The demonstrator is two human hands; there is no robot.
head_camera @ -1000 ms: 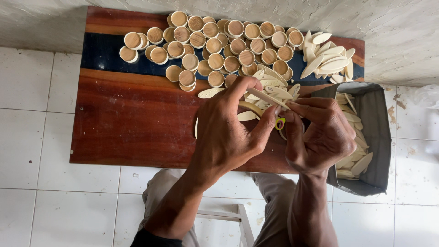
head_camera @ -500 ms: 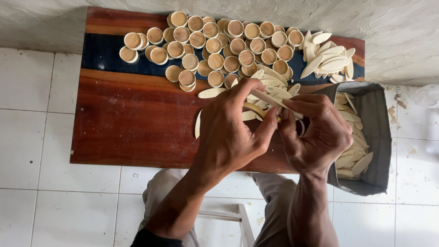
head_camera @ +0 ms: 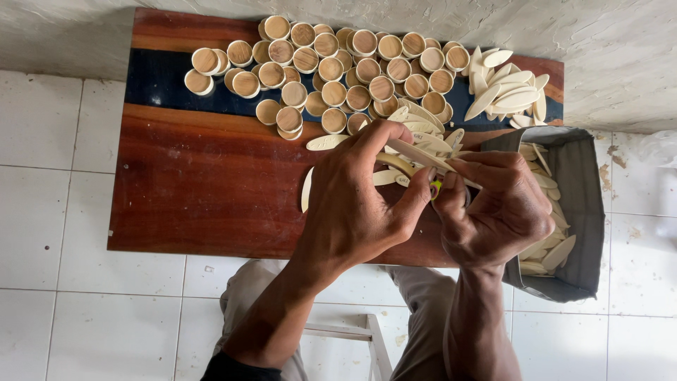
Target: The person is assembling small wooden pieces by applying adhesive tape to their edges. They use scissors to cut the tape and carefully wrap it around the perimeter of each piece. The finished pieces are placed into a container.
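Note:
My left hand [head_camera: 356, 201] and my right hand [head_camera: 497, 208] meet above the front right of a dark red wooden board [head_camera: 204, 183]. Both pinch one pale oval wooden piece [head_camera: 416, 152], held slanted between the fingertips. A small yellow-green thing [head_camera: 436, 187] shows between the two thumbs; I cannot tell what it is. More pale oval pieces [head_camera: 423, 134] lie in a loose heap just under and behind the fingers. Behind them is a cluster of several small round wooden cups [head_camera: 338, 63].
A second heap of oval pieces [head_camera: 508, 88] lies at the board's back right. A grey fabric bag [head_camera: 582, 204] holding more ovals stands at the right. White floor tiles [head_camera: 49, 204] surround the board, a rough wall [head_camera: 620, 42] is behind, and my knees and a stool frame [head_camera: 352, 331] are below.
The hands stay together over the same spot. The fingers have shifted a little on the oval piece, and the yellow-green thing shows again between the thumbs.

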